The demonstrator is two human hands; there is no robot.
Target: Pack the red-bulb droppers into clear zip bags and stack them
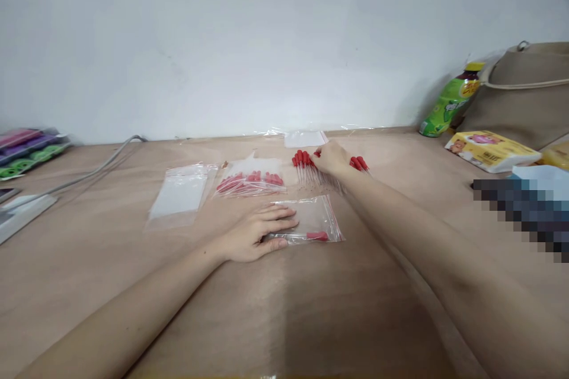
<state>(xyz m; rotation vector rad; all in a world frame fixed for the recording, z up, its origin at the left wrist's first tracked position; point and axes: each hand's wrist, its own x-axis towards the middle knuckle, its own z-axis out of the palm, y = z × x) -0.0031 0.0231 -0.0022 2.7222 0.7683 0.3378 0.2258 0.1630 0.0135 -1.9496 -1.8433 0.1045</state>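
Note:
My left hand lies flat with fingers spread on the left part of a clear zip bag. Inside that bag, along its near edge, is one red-tipped item. Farther back, my right hand is over a row of thin clear sticks with red ends, its fingers bent together at one red end; whether it grips that is too small to tell. More red ends show right of this hand. Filled bags with red-ended items lie left of the row.
Flat bags lie at the left, and another white bag lies by the wall. A grey cable and colourful packs are far left. At the right are a green bottle, a tissue pack and a beige bag.

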